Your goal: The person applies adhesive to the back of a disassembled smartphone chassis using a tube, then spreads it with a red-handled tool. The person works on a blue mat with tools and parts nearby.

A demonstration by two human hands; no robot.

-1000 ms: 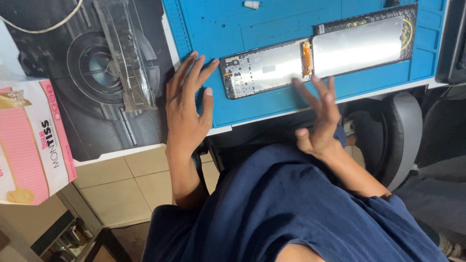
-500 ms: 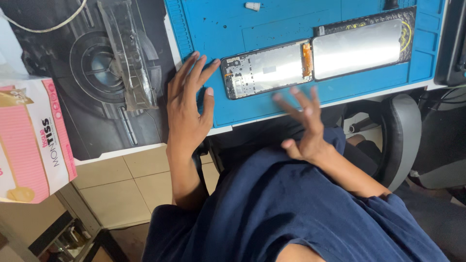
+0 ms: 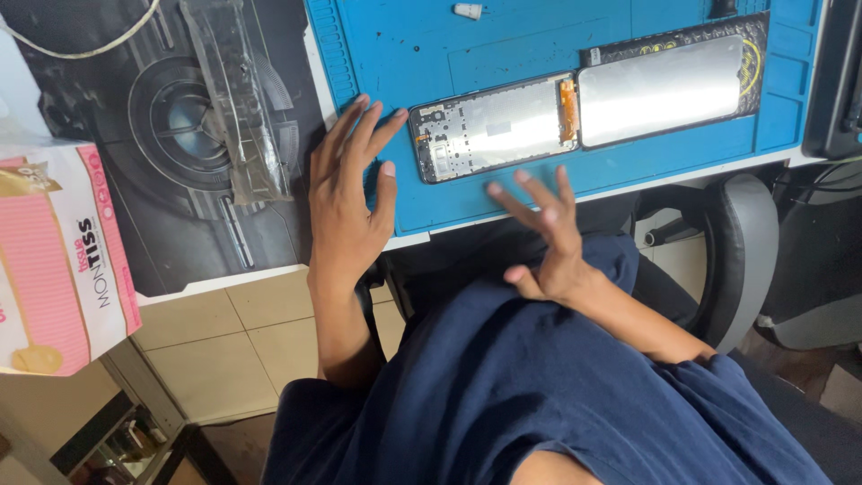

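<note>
Head view looks down on an opened phone frame [image 3: 492,127] lying flat on a blue work mat [image 3: 539,45], near the mat's front edge, its bare inner side up and an orange strip at its right end. Just beside that end, touching or almost touching it, lies the detached screen panel [image 3: 669,85], glossy and dark-rimmed. The left hand [image 3: 346,193] rests palm down over the mat's left border, fingers spread and gripping nothing; its fingertips [image 3: 398,115] lie just beside the frame's left end, and I cannot tell whether they touch it. The right hand [image 3: 548,238] hovers in front of the table edge, below the frame, fingers splayed open and empty, apart from the frame. A small white cap [image 3: 467,11] sits at the mat's far side. Left of the mat a clear plastic tray [image 3: 235,99] lies on a dark printed mat [image 3: 108,144], and a pink tissue box [image 3: 58,251] stands at the far left. A grey chair [image 3: 745,242] shows at the right.
</note>
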